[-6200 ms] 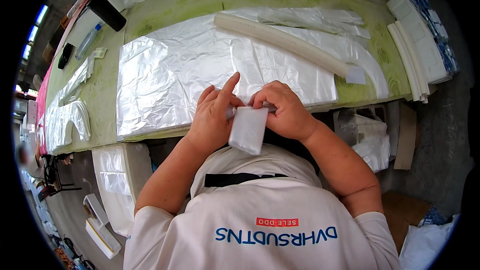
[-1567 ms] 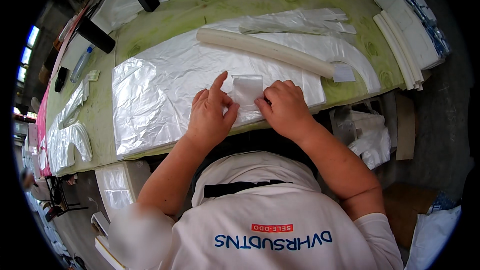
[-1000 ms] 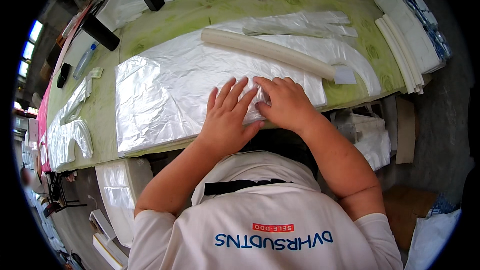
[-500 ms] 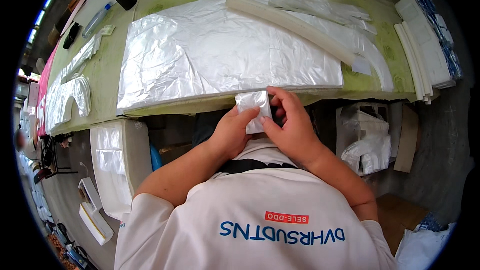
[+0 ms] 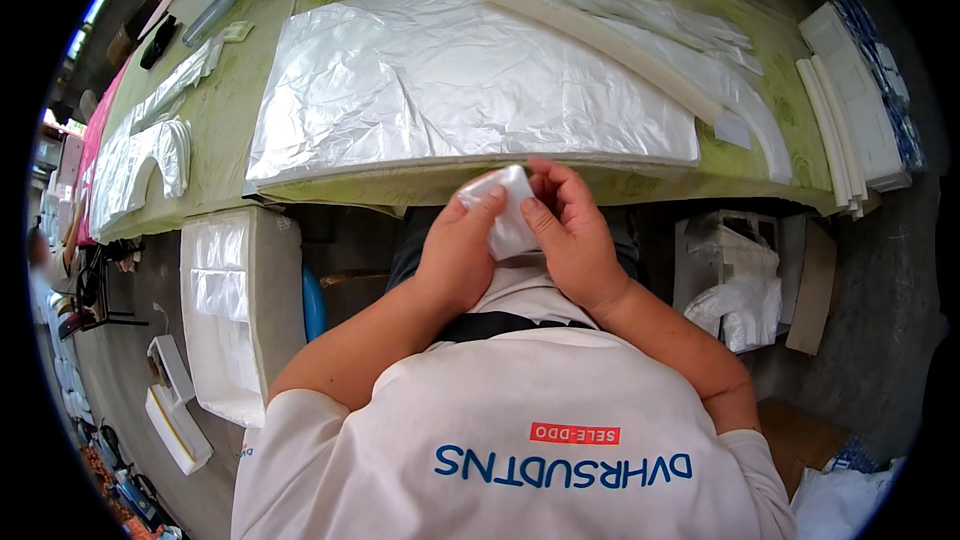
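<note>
A small folded square of white plastic film [image 5: 512, 215] is held over my lap, just off the table's near edge. My left hand [image 5: 462, 245] is closed round its left side, the thumb pressed on top. On the other side my right hand [image 5: 578, 248] pinches its right edge with the thumb, the fingers curled behind and partly hidden. Beyond both hands, a wide flat stack of shiny white plastic sheets [image 5: 450, 80] lies on the table.
A long pale tube [image 5: 600, 40] rests across the stack on the green-covered table [image 5: 225, 145]. Cut plastic pieces [image 5: 140, 165] lie at left. Below stands an open box [image 5: 215, 350] holding folded packets; another box [image 5: 730, 280] with loose film is at right.
The folded film has tilted clockwise, its top leaning right, and my left thumb has shifted up over it. Both hands still hold it. The view has shifted slightly.
</note>
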A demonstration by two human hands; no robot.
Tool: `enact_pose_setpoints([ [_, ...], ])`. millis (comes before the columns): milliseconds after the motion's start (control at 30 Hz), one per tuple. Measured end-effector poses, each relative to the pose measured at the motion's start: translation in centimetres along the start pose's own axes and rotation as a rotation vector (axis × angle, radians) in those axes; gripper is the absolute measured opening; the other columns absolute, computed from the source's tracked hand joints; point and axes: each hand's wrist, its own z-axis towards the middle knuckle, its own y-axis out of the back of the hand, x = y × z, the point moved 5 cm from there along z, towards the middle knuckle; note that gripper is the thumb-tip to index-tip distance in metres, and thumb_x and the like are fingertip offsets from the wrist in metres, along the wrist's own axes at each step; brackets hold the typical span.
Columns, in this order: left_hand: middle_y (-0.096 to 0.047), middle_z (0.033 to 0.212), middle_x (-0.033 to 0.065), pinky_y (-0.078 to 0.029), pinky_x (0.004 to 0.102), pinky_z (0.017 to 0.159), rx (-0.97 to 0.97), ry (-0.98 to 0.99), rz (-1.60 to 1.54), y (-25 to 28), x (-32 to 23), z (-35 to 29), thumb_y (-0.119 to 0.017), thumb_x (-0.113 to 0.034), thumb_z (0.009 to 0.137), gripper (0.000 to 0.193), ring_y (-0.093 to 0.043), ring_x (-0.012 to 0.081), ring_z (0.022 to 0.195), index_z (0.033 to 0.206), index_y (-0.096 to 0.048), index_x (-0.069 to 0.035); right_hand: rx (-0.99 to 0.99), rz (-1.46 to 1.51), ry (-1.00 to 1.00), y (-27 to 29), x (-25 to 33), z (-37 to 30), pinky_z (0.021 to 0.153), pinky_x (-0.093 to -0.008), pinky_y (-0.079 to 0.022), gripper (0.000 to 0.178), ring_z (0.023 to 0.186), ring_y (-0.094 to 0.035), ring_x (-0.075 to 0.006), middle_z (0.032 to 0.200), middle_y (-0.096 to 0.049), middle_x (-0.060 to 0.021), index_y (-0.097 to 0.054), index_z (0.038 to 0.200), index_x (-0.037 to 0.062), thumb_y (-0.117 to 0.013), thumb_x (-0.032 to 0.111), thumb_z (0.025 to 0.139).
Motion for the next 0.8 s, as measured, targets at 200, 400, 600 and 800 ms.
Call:
enact_pose_setpoints([
  [200, -0.062, 0.124, 0.0096, -0.049, 0.0409, 0.1, 0.038, -0.162, -0.012, 0.3, -1.3, 0.2, -0.051, -0.021, 0.106, 0.03, -0.062, 0.0236, 0.114, 0.132, -0.053, -0.006, 0.283, -0.261, 0.087, -1.9, 0.8, -0.4, 0.109, -0.0368, -0.041, 0.077, 0.133, -0.049, -0.0287, 0.148, -0.047, -0.0211, -0.026, 0.157, 0.0026, -0.07, 0.016, 0.095],
  [400, -0.062, 0.121, 0.0084, -0.049, 0.0396, 0.098, 0.028, -0.156, -0.056, 0.3, -2.1, 0.5, -0.053, -0.021, 0.105, 0.029, -0.061, 0.0216, 0.112, 0.129, -0.052, -0.006, 0.063, -0.087, -0.05, 0.6, -1.0, 0.2, 0.091, -0.0288, -0.05, 0.053, 0.107, -0.059, -0.0153, 0.122, -0.062, -0.0102, -0.049, 0.14, 0.002, -0.072, 0.014, 0.094],
  [600, -0.058, 0.129, 0.0098, -0.046, 0.0423, 0.103, 0.053, -0.121, -0.067, 0.1, -2.0, 0.5, -0.052, -0.026, 0.105, 0.039, -0.057, 0.0242, 0.119, 0.14, -0.045, -0.008, 0.002, -0.006, -0.21, 0.2, -0.9, 0.4, 0.073, -0.0243, -0.052, 0.015, 0.078, -0.06, -0.0089, 0.088, -0.067, -0.003, -0.065, 0.105, 0.0, -0.069, 0.011, 0.097],
  [800, -0.05, 0.14, 0.0087, -0.042, 0.0439, 0.107, 0.063, -0.165, -0.08, 0.5, -2.3, 0.0, -0.055, -0.028, 0.103, 0.053, -0.051, 0.024, 0.127, 0.149, -0.036, -0.01, -0.169, 0.231, -0.251, 1.6, -1.6, 0.4, 0.07, -0.0267, -0.054, 0.012, 0.078, -0.063, -0.0109, 0.088, -0.067, -0.0036, -0.065, 0.104, 0.0026, -0.066, 0.014, 0.099],
])
